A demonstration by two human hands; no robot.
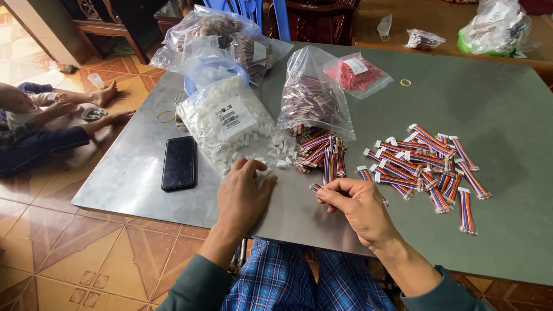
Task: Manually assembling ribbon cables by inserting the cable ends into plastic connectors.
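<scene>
A black phone [179, 163] was laid flat on the grey tabletop [489, 103] near its left edge. A bag of red pieces [356, 74] and a loose rubber band [405, 82] were seen farther back.

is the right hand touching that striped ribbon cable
Touching. The head view shows the right hand pinching one end of a striped ribbon cable between thumb and fingertips.

Grey metal-topped table [461, 109] fills centre to 3 o'clock. Floor [86, 253] of glossy brown patterned tiles runs from 6 to 9 o'clock. Dark carved wooden furniture [109, 17] stands at 11 to 12 o'clock, a blue chair [253, 11] beside it. Bright daylight falls across the tiles at 10 o'clock.
</scene>
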